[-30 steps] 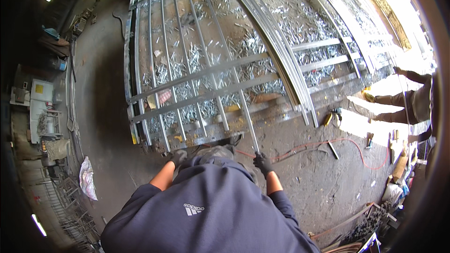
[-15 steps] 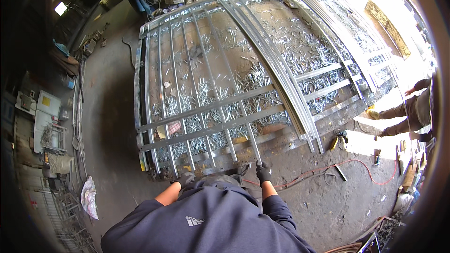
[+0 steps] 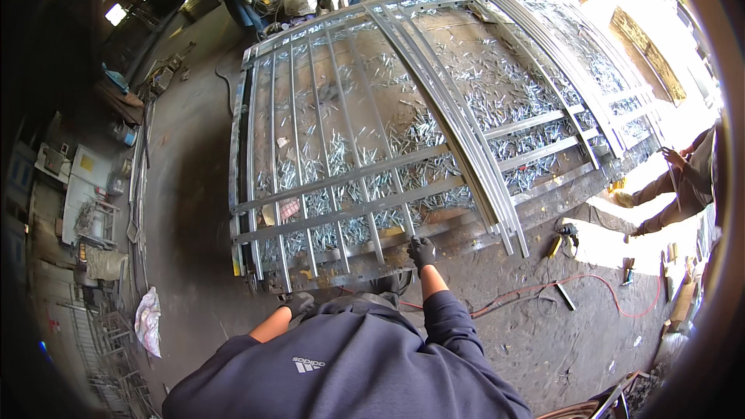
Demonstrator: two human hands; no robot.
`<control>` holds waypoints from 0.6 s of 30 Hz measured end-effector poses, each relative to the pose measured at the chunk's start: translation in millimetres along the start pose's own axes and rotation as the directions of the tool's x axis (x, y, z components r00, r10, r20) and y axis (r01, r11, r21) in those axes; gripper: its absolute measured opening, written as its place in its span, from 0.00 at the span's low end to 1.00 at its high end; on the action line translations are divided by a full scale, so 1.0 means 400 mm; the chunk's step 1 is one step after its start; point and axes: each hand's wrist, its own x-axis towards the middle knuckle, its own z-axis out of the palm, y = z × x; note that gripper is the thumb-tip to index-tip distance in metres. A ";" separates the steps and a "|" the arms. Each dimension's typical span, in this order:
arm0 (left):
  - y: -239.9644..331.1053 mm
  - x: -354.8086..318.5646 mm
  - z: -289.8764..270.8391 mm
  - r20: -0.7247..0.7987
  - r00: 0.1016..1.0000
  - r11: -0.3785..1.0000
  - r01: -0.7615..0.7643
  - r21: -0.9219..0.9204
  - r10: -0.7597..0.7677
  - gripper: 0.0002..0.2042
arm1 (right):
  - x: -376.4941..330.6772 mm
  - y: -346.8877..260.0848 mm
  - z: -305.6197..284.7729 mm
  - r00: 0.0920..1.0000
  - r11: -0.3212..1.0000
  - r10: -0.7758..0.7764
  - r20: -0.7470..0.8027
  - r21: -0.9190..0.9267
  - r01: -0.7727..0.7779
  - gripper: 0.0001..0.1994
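Observation:
My right hand (image 3: 421,253), in a dark glove, grips the near end of a long thin metal bar (image 3: 406,217). The bar runs away from me across a low work table (image 3: 372,268), beside several similar metal slats (image 3: 317,140). Two flat crossbars (image 3: 346,174) lie across the slats near the table's front edge. My left hand (image 3: 299,304), also gloved, is low in front of my body, close to my leg and the near end of a slat. Its fingers are too dark and small to make out.
Silvery metal offcuts (image 3: 423,132) litter the table under the slats. A bundle of long profiles (image 3: 466,140) crosses its middle. A red hose (image 3: 535,287) and a power tool (image 3: 568,230) lie on the floor at right. Another person's hand (image 3: 673,157) shows at far right.
My right hand has moved forward, and the bar in it has slid away from me along the table. My left hand stays low. The other person's hand at right has shifted.

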 end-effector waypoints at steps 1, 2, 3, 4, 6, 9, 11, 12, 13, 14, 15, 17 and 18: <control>0.013 -0.012 0.018 -0.147 0.989 0.963 -0.056 -0.263 0.017 0.09 | 0.000 -0.013 -0.011 0.999 0.996 0.049 -0.016 -0.072 -0.050 0.15; 0.027 -0.026 0.042 -0.248 0.966 0.880 -0.056 -0.472 -0.072 0.09 | -0.011 -0.029 -0.038 0.998 0.925 0.053 -0.013 -0.376 -0.054 0.16; 0.041 -0.049 0.072 -0.268 0.929 0.758 0.021 -0.652 -0.256 0.10 | -0.039 -0.043 -0.082 0.991 0.820 -0.085 0.100 -0.559 0.126 0.16; 0.044 -0.074 0.092 -0.251 0.933 0.677 -0.010 -0.736 -0.258 0.11 | -0.065 -0.057 -0.122 0.957 0.741 -0.254 0.139 -0.608 0.285 0.16; 0.066 -0.101 0.161 -0.163 0.858 0.546 0.154 -0.824 -0.488 0.13 | -0.120 -0.103 -0.222 0.843 0.696 -0.536 -0.033 -0.582 0.420 0.11; 0.098 -0.142 0.270 -0.182 0.887 0.600 0.125 -0.790 -0.425 0.16 | -0.126 -0.235 -0.383 0.483 0.285 -0.875 -0.014 -0.822 0.493 0.24; 0.111 -0.168 0.325 -0.237 0.946 0.917 0.120 -0.381 -0.223 0.16 | -0.099 -0.320 -0.457 0.459 0.197 -0.888 -0.030 -0.927 0.320 0.28; 0.118 -0.179 0.349 -0.234 0.965 0.987 0.089 -0.134 -0.119 0.16 | -0.074 -0.360 -0.481 0.568 0.279 -0.822 -0.046 -0.901 0.331 0.28; 0.125 -0.188 0.368 -0.209 0.977 0.997 0.060 0.039 -0.051 0.16 | -0.047 -0.400 -0.499 0.658 0.358 -0.749 -0.075 -0.882 0.307 0.29; 0.134 -0.192 0.386 -0.181 0.983 0.990 0.052 0.132 -0.028 0.17 | -0.022 -0.432 -0.508 0.710 0.321 -0.702 -0.056 -0.915 0.246 0.29; 0.142 -0.200 0.400 -0.158 0.987 0.979 0.040 0.199 -0.008 0.17 | 0.001 -0.461 -0.511 0.785 0.290 -0.615 -0.075 -0.947 0.138 0.30; 0.162 -0.207 0.416 -0.126 0.992 0.959 0.023 0.283 0.014 0.17 | 0.043 -0.521 -0.514 0.863 0.222 -0.504 -0.003 -0.967 0.126 0.22; 0.173 -0.209 0.421 -0.118 0.993 0.950 0.015 0.313 0.024 0.17 | 0.054 -0.540 -0.516 0.883 0.187 -0.464 0.070 -0.967 0.175 0.20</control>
